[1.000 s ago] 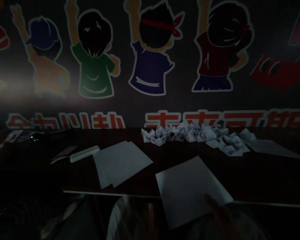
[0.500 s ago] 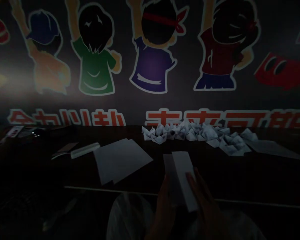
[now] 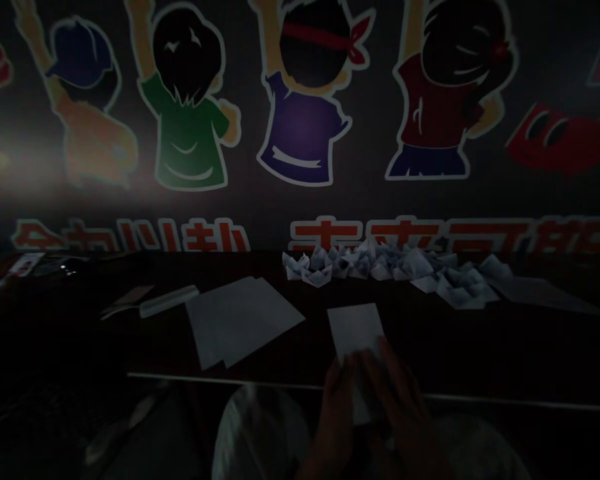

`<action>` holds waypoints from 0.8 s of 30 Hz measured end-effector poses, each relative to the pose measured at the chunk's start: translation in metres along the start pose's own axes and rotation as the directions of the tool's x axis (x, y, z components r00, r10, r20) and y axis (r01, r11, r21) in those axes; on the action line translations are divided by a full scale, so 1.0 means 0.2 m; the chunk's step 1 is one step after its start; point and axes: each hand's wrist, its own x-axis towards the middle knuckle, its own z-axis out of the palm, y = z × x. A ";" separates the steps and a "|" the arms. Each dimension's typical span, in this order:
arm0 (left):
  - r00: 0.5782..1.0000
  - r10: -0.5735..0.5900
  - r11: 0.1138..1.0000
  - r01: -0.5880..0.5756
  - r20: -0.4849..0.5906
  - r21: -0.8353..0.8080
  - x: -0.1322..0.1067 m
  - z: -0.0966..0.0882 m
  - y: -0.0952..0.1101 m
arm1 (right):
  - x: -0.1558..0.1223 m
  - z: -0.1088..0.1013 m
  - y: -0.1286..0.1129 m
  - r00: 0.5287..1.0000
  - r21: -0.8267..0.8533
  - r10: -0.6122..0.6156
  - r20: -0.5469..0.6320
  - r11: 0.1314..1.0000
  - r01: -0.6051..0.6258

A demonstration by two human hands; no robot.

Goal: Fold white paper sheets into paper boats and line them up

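A folded sheet of white paper (image 3: 356, 327) stands out over the dark table's front edge, its far end on the tabletop side. Along its left edge my left hand (image 3: 337, 407) grips it, fingers closed with the tips near the middle. My right hand (image 3: 401, 400) holds the right edge, and its fingers press on the top face. The paper's near end is partly hidden by both hands. Two overlapping flat white sheets (image 3: 245, 320) lie to the left. Dim light blurs the finger details.
Several folded paper boats (image 3: 415, 267) crowd the back of the table (image 3: 530, 360). A flat sheet (image 3: 545, 293) lies at the right. A long pale strip-like object (image 3: 169, 301) rests left of the sheets. Behind stands a wall with cartoon figures (image 3: 300, 127).
The raised paper flap has been folded over and now lies flat on the rest of the sheet. My right hand's fingers have moved left across it.
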 end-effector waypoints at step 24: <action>0.910 -0.266 0.871 0.087 -0.317 -0.484 0.25 -0.33 0.20 | 0.17 -0.16 0.30 0.586 0.682 0.809 0.043 0.405 -0.609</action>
